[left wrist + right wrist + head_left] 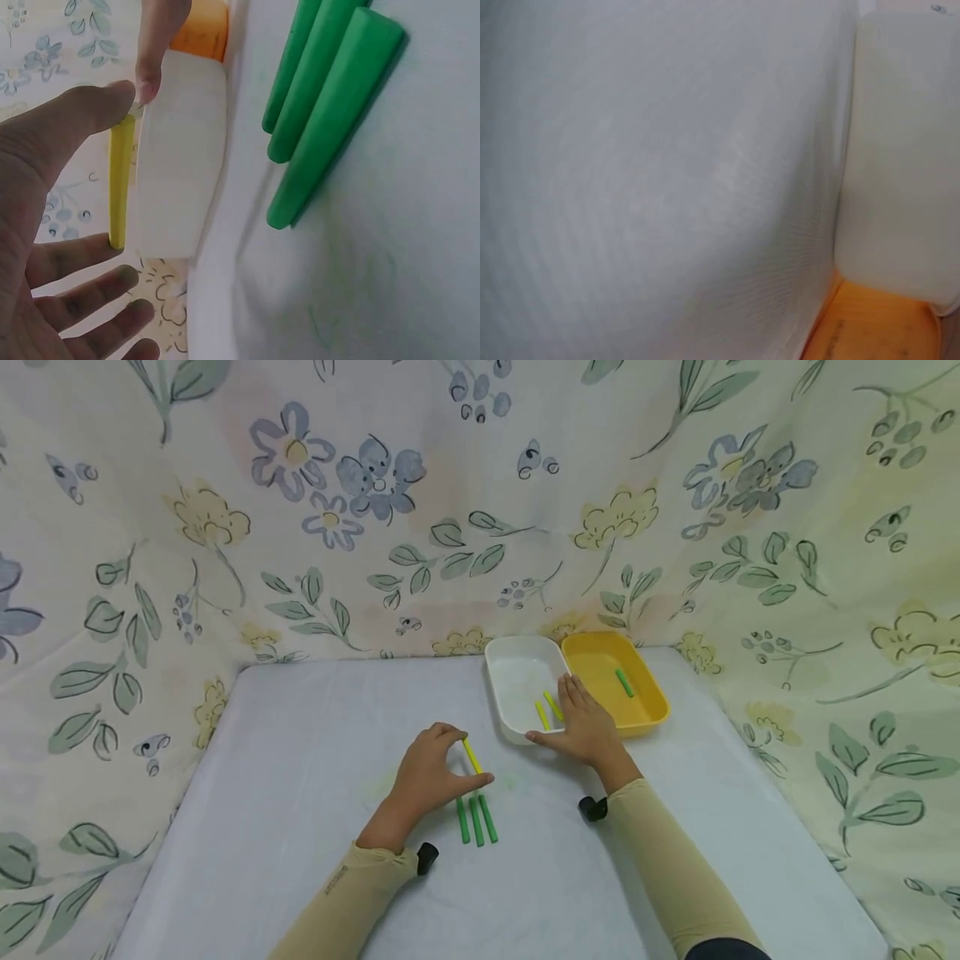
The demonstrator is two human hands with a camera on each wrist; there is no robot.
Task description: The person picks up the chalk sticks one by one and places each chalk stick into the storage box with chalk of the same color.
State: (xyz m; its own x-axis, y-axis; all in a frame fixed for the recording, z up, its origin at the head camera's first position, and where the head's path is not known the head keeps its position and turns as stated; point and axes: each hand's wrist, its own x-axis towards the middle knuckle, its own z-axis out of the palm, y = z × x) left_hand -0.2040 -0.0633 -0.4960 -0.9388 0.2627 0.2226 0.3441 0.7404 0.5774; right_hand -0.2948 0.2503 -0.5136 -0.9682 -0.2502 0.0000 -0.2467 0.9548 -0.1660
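My left hand (427, 768) pinches a yellow crayon (120, 180) end to end, thumb at one tip and index finger at the other, above the table. Below it, several green crayons (476, 822) lie side by side on the cloth. My right hand (588, 727) rests at the near right corner of a white tray (517, 675), thumb along the front rim and straight fingers over the right side. Inside that tray lie two yellow crayons (542, 716). The right wrist view shows the tray's outer wall (900, 165) but not the hand's fingers.
A yellow-orange tray (652, 702) stands against the white tray's right side, with one green crayon (624, 682) in it. White cloth (315, 735) covers the table and bears faint green smudges. A floral curtain (420, 568) hangs behind and at both sides.
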